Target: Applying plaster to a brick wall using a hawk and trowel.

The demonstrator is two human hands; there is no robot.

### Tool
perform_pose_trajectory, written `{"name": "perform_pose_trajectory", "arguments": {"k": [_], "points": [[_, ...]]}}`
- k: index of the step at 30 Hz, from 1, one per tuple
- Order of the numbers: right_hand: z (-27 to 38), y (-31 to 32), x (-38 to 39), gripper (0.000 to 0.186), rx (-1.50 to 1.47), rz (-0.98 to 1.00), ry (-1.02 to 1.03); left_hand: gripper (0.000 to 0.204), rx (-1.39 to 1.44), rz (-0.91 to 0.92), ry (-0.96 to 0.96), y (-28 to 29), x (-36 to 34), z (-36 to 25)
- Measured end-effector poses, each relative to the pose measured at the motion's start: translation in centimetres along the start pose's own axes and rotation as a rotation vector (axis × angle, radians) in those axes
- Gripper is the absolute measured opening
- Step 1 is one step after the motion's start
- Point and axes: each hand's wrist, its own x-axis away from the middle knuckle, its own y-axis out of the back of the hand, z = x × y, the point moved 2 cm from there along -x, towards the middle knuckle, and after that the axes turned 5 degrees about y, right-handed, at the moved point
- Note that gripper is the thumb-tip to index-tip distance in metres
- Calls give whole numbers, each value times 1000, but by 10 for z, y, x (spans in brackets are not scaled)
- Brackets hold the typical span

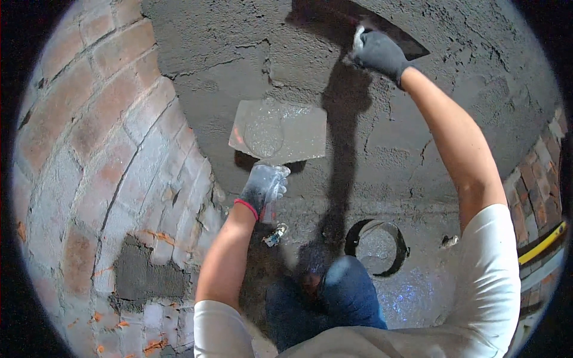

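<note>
My left hand [264, 186], in a grey glove with a red cuff, is closed around the grip under a plasterer's hawk [307, 132]. Wet grey mortar [262, 136] sits in a mound on the left part of the hawk's plate. Up at the far right, my right hand [383, 56], in a dark glove, grips a long plastering trowel [409, 45]. Its dark blade lies against or close to the rough grey plastered wall [406, 143]; which of the two I cannot tell. Cracks and uneven patches mark the plaster.
Bare brickwork [101, 125] curves along the left, with a grey mortar patch [149, 271] low on it. A black round bucket [403, 255] stands by my knees, grey material inside. A small crumpled object [274, 234] lies nearby. A yellow bar [542, 243] is at the right edge.
</note>
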Motion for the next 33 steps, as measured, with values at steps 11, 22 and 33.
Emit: {"name": "perform_pose_trajectory", "arguments": {"k": [11,22,33], "points": [[25,-81,112,24,-213,314,-156,11,5,-58,-38,-76,-39,95],[-43,12,54,30,-356,155,-316,10,-99,-45,-149,-69,-65,121],[154,-65,168,23,-437,223,-151,16,443,357,7,-3,-52,78]]}}
